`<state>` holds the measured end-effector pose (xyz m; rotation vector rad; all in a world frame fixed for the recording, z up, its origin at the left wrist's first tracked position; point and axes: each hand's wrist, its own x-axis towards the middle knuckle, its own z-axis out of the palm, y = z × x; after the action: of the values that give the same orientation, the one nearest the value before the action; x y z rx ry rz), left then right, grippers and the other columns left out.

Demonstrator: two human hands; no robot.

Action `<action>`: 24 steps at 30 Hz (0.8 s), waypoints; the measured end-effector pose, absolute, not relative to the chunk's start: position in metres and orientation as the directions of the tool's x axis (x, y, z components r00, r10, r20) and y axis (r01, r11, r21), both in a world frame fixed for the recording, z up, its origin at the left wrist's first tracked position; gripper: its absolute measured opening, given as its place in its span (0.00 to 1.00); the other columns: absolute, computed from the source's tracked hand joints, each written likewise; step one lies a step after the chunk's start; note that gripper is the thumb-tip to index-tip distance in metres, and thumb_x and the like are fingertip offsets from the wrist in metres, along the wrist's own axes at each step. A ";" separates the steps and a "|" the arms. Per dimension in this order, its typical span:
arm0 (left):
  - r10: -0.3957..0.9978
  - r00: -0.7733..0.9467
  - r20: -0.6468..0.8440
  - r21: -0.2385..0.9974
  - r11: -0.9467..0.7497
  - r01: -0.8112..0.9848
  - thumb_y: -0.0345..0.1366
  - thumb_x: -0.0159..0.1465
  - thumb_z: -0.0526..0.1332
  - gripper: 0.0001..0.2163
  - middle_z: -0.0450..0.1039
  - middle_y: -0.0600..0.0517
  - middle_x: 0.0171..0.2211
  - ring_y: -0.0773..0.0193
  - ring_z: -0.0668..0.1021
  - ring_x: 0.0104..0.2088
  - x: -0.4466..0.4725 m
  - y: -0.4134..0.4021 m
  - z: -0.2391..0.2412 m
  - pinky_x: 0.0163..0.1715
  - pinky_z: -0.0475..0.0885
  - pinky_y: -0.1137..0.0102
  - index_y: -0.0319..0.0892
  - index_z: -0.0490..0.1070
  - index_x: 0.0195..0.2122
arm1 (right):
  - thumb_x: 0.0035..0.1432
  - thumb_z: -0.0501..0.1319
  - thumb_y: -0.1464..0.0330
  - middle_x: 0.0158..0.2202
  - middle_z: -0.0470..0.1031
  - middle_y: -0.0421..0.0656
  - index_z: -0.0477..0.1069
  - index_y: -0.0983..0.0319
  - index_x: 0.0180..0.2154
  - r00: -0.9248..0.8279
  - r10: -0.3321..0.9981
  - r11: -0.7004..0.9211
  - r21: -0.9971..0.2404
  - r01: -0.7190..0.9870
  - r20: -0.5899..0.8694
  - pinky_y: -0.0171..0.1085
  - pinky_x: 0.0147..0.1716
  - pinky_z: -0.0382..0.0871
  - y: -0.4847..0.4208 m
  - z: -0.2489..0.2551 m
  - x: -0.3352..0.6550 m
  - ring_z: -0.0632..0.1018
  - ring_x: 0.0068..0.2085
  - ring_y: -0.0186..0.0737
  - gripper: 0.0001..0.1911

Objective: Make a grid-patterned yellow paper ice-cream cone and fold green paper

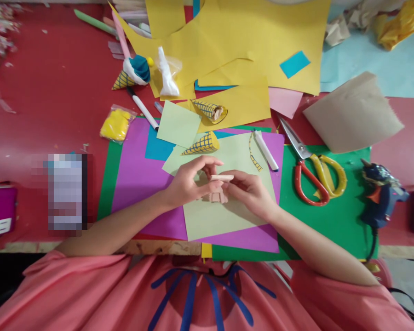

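Observation:
Both hands meet over a pale green sheet (207, 220). My left hand (189, 181) and my right hand (250, 189) are closed on a small folded strip of pale pink paper (221, 177), its lower part pleated. Just beyond my fingers lies a yellow paper cone (204, 144) with a blue grid drawn on it. A second gridded cone (209, 110), stuffed with crumpled paper, rests farther back. Right of these are a white marker (266, 151) and a thin gridded paper scrap (255, 158).
Large scissors (305, 161) with red and yellow handles lie to the right, with a blue glue gun (382, 197) beyond. A finished paper ice-cream cone (133, 72), a bag of yellow clay (117, 124) and a blurred-out phone (67, 193) are leftward. Yellow sheets (262, 37) cover the back.

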<state>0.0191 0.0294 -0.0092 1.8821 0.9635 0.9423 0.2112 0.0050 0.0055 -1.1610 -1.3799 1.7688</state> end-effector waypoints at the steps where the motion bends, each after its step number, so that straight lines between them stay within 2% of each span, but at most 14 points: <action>1: 0.846 0.456 0.275 0.867 -0.423 0.262 0.35 0.60 0.64 0.12 0.74 0.53 0.32 0.70 0.76 0.30 0.019 0.030 -0.009 0.32 0.72 0.75 0.43 0.70 0.46 | 0.61 0.60 0.64 0.32 0.75 0.41 0.72 0.63 0.42 -0.418 0.870 -0.270 -0.962 0.039 -0.261 0.31 0.29 0.66 0.006 0.005 0.212 0.73 0.30 0.30 0.10; 4: 0.740 0.494 0.456 0.744 -0.622 0.244 0.30 0.61 0.63 0.09 0.75 0.53 0.34 0.71 0.76 0.33 0.017 0.031 -0.007 0.34 0.72 0.76 0.44 0.71 0.44 | 0.59 0.62 0.63 0.21 0.70 0.34 0.67 0.60 0.38 -0.384 0.859 -0.382 -0.923 -0.041 -0.338 0.29 0.21 0.63 0.007 0.005 0.214 0.71 0.21 0.29 0.08; 6: 0.667 0.514 0.539 0.641 -0.721 0.263 0.28 0.62 0.62 0.10 0.74 0.53 0.34 0.71 0.76 0.34 0.015 0.031 -0.007 0.34 0.71 0.77 0.45 0.71 0.45 | 0.59 0.62 0.63 0.19 0.69 0.33 0.65 0.59 0.38 -0.434 0.815 -0.479 -0.868 -0.134 -0.383 0.29 0.20 0.64 0.007 0.005 0.214 0.71 0.19 0.29 0.09; 10: 0.545 0.563 0.621 0.394 -0.838 0.378 0.28 0.62 0.61 0.11 0.71 0.54 0.33 0.70 0.74 0.32 0.012 0.030 -0.010 0.33 0.70 0.76 0.48 0.72 0.44 | 0.58 0.60 0.69 0.29 0.76 0.38 0.67 0.60 0.42 -0.523 0.777 -0.570 -0.745 -0.347 -0.351 0.34 0.31 0.73 0.009 0.004 0.212 0.78 0.29 0.33 0.09; 12: 0.512 0.581 0.633 0.321 -0.856 0.404 0.29 0.61 0.62 0.10 0.71 0.54 0.34 0.68 0.74 0.33 0.012 0.030 -0.012 0.35 0.70 0.73 0.48 0.72 0.43 | 0.58 0.59 0.69 0.33 0.76 0.40 0.70 0.60 0.44 -0.525 0.783 -0.571 -0.718 -0.397 -0.333 0.35 0.35 0.74 0.010 0.003 0.213 0.79 0.32 0.33 0.10; 14: 0.506 0.603 0.616 0.316 -0.861 0.400 0.30 0.61 0.61 0.11 0.71 0.52 0.35 0.67 0.74 0.35 0.012 0.030 -0.012 0.38 0.71 0.71 0.48 0.72 0.44 | 0.59 0.60 0.68 0.35 0.76 0.40 0.71 0.60 0.43 -0.494 0.806 -0.536 -0.753 -0.381 -0.325 0.34 0.35 0.74 0.011 0.003 0.214 0.78 0.32 0.32 0.10; 16: 0.545 0.602 0.583 0.370 -0.838 0.400 0.30 0.62 0.59 0.14 0.71 0.50 0.40 0.64 0.74 0.40 0.012 0.032 -0.010 0.43 0.71 0.68 0.48 0.69 0.49 | 0.58 0.62 0.69 0.34 0.76 0.39 0.71 0.61 0.43 -0.421 0.852 -0.463 -0.823 -0.331 -0.310 0.33 0.34 0.73 0.013 0.002 0.216 0.77 0.31 0.30 0.10; 19: 0.742 0.367 0.562 0.531 -0.663 0.527 0.35 0.63 0.58 0.17 0.69 0.46 0.48 0.58 0.72 0.51 0.010 0.040 -0.008 0.51 0.68 0.63 0.45 0.62 0.54 | 0.58 0.64 0.69 0.32 0.76 0.38 0.69 0.59 0.43 -0.309 0.920 -0.332 -0.898 -0.290 -0.241 0.31 0.33 0.71 0.018 -0.001 0.220 0.76 0.30 0.29 0.10; 21: 0.833 0.279 0.478 0.557 -0.533 0.637 0.41 0.63 0.60 0.24 0.65 0.43 0.55 0.53 0.68 0.56 0.008 0.048 -0.011 0.54 0.65 0.59 0.44 0.58 0.58 | 0.57 0.64 0.70 0.32 0.76 0.37 0.68 0.58 0.42 -0.252 0.949 -0.260 -0.922 -0.287 -0.189 0.31 0.32 0.71 0.021 -0.005 0.223 0.76 0.30 0.29 0.10; 22: 0.859 0.293 0.420 0.542 -0.496 0.679 0.45 0.61 0.62 0.29 0.64 0.41 0.56 0.51 0.67 0.57 0.007 0.051 -0.014 0.54 0.65 0.58 0.43 0.54 0.61 | 0.57 0.64 0.70 0.32 0.76 0.37 0.68 0.57 0.41 -0.232 0.958 -0.233 -0.931 -0.282 -0.169 0.32 0.32 0.71 0.022 -0.007 0.224 0.76 0.30 0.29 0.10; 24: 0.900 0.336 0.278 0.516 -0.435 0.738 0.46 0.59 0.64 0.36 0.69 0.43 0.52 0.51 0.71 0.52 0.007 0.055 -0.020 0.52 0.65 0.58 0.42 0.48 0.64 | 0.57 0.64 0.70 0.33 0.75 0.37 0.68 0.57 0.41 -0.192 0.971 -0.189 -0.945 -0.267 -0.140 0.33 0.33 0.71 0.024 -0.010 0.226 0.77 0.32 0.31 0.10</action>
<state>0.0065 0.0551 -0.0196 2.3069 1.4639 0.7717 0.2258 0.0237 -0.0096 -1.0225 -1.0259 1.5812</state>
